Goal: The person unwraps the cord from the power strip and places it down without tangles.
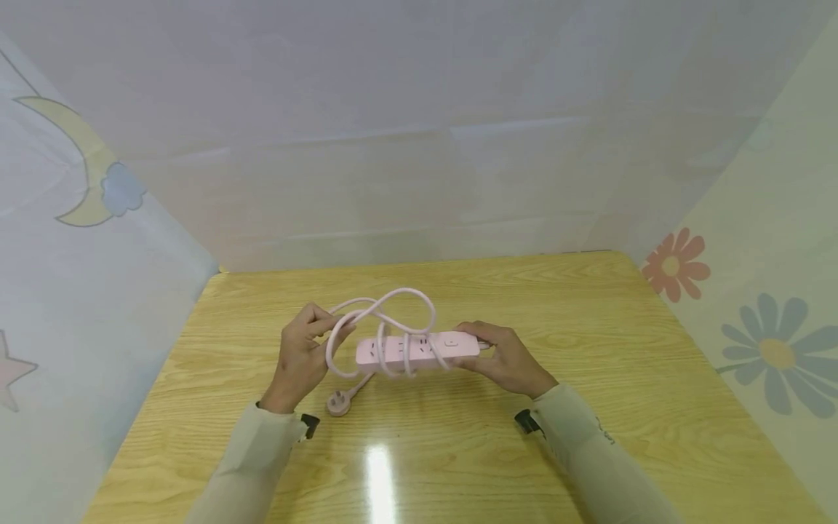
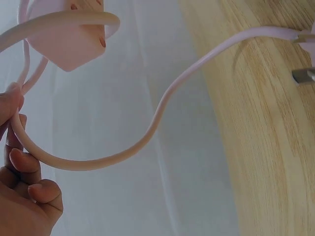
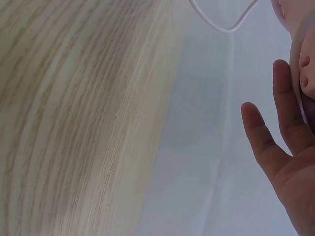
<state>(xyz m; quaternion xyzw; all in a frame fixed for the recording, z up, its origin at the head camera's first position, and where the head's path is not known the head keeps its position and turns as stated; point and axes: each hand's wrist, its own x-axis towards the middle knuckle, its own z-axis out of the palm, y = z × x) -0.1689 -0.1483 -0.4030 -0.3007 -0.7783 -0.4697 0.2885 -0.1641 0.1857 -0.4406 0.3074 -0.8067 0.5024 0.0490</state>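
Note:
A pink power strip [image 1: 393, 351] is held up over the table, its pale pink cord [image 1: 419, 297] wound round it in several turns, with loose loops above and to the left. My right hand [image 1: 507, 358] grips the strip's right end, thumb on the near side and fingers behind. In the right wrist view two fingers [image 3: 263, 135] of that hand stretch out beside the strip. My left hand [image 1: 304, 356] pinches the cord off the strip's left end; the left wrist view shows the cord [image 2: 98, 163] curving away from the fingertips. The three-pin plug [image 1: 338, 402] hangs at the lower left.
The wooden table [image 1: 556, 306] spreads under both arms, with a bright glare patch near its front. Pale cloth walls [image 1: 406, 196] stand behind and at both sides, printed with a moon [image 1: 78, 138] at left and flowers [image 1: 777, 354] at right.

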